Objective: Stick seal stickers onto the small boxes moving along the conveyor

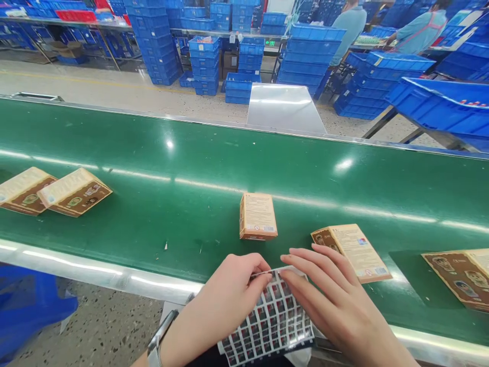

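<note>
A sheet of small red-and-black stickers (273, 321) lies over the near metal rail of the green conveyor belt (183, 204). My left hand (225, 300) pinches the sheet's top edge with curled fingers. My right hand (332, 300) rests beside it, fingers stretched along the sheet's upper right corner, fingertips touching it. A small tan carton (257, 215) lies on the belt just beyond my hands. Another flat carton (353, 251) lies right next to my right hand.
Two tan and brown cartons (74, 192) (23, 191) lie at the belt's left end; a brown one (460, 278) lies at the right. A metal plate (284, 108) stands behind the belt. Stacked blue crates (309, 56) fill the floor. Two people work at the far right. A blue bin (30, 306) sits lower left.
</note>
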`<move>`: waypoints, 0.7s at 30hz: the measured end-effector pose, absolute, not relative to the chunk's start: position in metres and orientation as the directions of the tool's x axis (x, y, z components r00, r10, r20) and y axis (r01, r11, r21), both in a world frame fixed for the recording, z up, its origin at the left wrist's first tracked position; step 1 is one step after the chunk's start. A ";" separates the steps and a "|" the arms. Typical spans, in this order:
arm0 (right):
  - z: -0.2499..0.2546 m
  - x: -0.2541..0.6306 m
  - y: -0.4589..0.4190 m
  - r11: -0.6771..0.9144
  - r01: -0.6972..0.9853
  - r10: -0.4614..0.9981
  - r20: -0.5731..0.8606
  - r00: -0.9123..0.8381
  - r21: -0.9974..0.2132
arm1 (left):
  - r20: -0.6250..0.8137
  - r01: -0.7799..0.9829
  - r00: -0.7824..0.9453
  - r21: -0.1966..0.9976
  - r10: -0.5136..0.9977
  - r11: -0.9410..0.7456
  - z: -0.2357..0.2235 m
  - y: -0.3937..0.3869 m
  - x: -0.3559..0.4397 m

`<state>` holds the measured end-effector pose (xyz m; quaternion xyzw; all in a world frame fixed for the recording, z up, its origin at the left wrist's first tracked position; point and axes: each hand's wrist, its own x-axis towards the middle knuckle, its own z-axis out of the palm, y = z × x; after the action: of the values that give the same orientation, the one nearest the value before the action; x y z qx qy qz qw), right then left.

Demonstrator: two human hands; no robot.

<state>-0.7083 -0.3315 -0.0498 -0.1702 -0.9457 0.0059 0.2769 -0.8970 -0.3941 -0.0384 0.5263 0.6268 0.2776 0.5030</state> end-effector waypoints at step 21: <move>-0.077 -0.742 -0.249 -0.320 0.102 0.946 -0.324 -0.026 -0.942 | 0.227 0.773 0.398 0.439 0.889 -0.458 -0.098 -0.365 -0.881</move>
<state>-0.7424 -0.2492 -0.0767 -0.5881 -0.4456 0.5606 0.3760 -0.8814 -0.3653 -0.0983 0.8254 0.5035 0.2183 0.1328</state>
